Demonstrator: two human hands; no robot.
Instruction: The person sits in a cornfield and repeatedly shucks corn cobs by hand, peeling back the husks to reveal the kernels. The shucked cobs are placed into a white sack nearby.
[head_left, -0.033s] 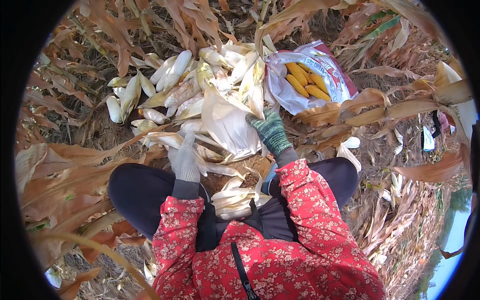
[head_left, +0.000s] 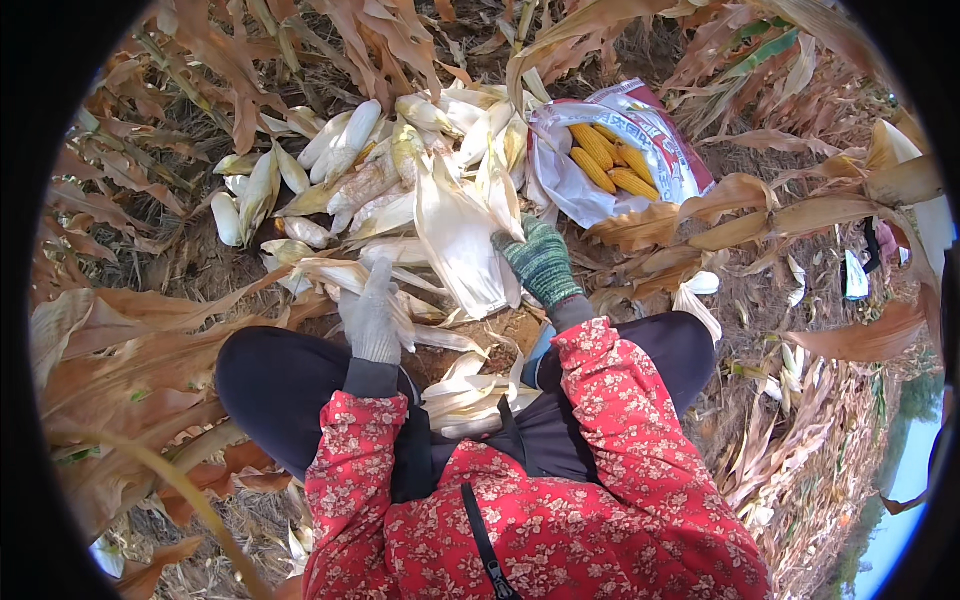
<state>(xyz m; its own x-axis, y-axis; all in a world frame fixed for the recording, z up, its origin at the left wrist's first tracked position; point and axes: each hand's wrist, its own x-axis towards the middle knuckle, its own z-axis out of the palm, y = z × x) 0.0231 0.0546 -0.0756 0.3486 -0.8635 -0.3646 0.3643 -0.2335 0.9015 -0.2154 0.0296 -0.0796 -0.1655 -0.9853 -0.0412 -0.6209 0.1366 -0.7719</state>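
My left hand [head_left: 370,320], in a pale knitted glove, is closed on dry corn husk; strips of it hang beside the fingers. A husked-over corn tip [head_left: 330,270] pokes out past that hand. My right hand [head_left: 540,262], in a green striped glove, is closed at the edge of a broad, pale corn husk [head_left: 460,250], its fingertips partly hidden. This husk spreads upright between my hands, and whatever it wraps does not show. Beyond both hands lies a pile of unhusked corn ears [head_left: 350,140]. Loose husks [head_left: 465,400] rest between my legs.
A white and red plastic sack [head_left: 575,195] with several yellow corn cobs [head_left: 600,155] lies open beyond my right hand. Dry corn stalks [head_left: 800,215] lean in from the right; dry leaves [head_left: 130,330] crowd the left. My bent knees [head_left: 270,385] flank the work.
The broad pale husk has swung slightly and now looks narrower, its upper end standing higher. Both hands have hardly moved.
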